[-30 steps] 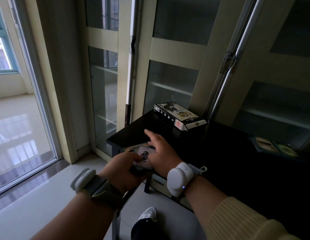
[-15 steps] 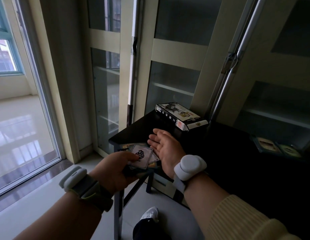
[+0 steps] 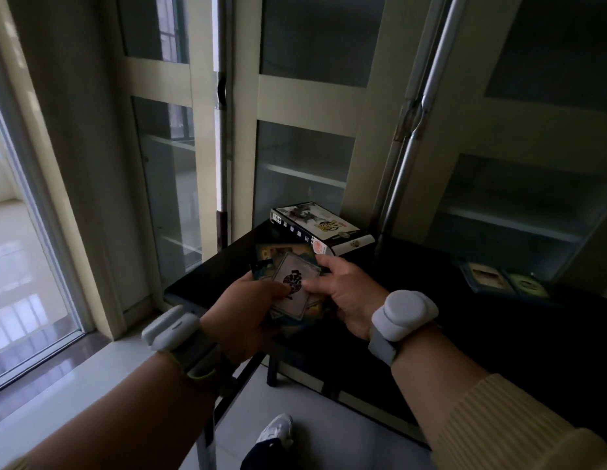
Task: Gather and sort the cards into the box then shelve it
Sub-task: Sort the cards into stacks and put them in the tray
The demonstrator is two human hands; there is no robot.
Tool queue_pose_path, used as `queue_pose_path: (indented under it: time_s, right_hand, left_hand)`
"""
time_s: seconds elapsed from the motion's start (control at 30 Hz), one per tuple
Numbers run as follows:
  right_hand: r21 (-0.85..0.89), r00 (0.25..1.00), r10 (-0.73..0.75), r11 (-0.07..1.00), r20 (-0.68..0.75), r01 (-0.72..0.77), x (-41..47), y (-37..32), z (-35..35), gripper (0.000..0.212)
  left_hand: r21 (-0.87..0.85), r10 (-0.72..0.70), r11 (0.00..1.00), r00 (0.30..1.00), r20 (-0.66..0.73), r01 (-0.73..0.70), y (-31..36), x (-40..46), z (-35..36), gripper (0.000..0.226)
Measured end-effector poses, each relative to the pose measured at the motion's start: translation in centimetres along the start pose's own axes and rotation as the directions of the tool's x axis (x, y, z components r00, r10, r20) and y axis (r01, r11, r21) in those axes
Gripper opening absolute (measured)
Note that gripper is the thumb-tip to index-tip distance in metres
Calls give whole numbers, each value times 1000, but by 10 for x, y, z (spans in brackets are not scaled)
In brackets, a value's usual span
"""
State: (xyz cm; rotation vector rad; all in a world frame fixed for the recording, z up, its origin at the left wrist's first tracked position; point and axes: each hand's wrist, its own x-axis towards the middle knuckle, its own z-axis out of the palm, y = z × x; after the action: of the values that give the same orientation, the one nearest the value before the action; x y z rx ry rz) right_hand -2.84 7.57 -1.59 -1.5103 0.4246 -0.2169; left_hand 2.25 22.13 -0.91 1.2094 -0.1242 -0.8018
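A loose stack of cards is held above the near left corner of the black table; the top card is pale with a dark emblem. My left hand grips the stack from the left, thumb on top. My right hand holds the stack's right side, thumb across the top card and fingers curled behind it. More cards lie on the table just behind. The card box, black and white with artwork on its lid, lies flat at the table's far edge.
Two more cards lie on the table at the far right. Glass-door cabinets with bare shelves stand behind the table. A tall window is on the left. My shoe shows on the tiled floor below.
My right hand, open and palm-up beside the cards half a second ago, has closed onto the stack's right side. The stack has risen slightly and both hands now hold it.
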Motion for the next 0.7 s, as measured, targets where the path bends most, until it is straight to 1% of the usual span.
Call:
queue_pose_path:
  time_s: [0.03,0.07,0.1,0.17,0.23,0.33,0.4,0.47,0.5,0.6,0.7]
  right_hand:
    - [24,1000,-9,1000,-3,9,-1,-2,-6,29]
    - [41,999,-21,999,-25,22,-1,-3,-19,23]
    - [50,998,-29,998,-58,32,0,-4,-33,21]
    - [65,991,-33,997,-126,42,0,-5,-61,20]
    - [89,980,-54,993,-190,72,0,-5,-90,18]
    - [94,947,-120,984,-298,154,1,-2,-124,17]
    - [82,925,-159,977,-346,198,2,1,-137,18]
    - [66,898,-204,967,-389,248,5,7,-154,20]
    - [54,885,-228,961,-405,272,7,10,-164,22]
    - [13,856,-278,949,-436,315,8,15,-171,31]
    - [6,829,-287,944,-480,330,15,19,-177,47]
  left_hand:
    - [15,14,1000,1000,13,-14,2,3,5,32]
    - [40,26,999,999,38,-27,2,9,17,32]
    - [51,32,998,997,74,-36,1,15,30,29]
    - [89,61,994,993,103,-70,-2,27,59,24]
    - [168,125,975,985,118,-144,-9,44,88,23]
    - [303,219,918,964,150,-256,-17,69,123,27]
    - [396,253,870,955,155,-294,-18,85,134,30]
    - [452,255,829,942,220,-330,-21,103,150,32]
    - [456,256,818,932,255,-350,-24,113,159,32]
    - [450,305,793,906,292,-412,-33,128,167,36]
    - [382,311,821,894,322,-423,-45,139,171,52]
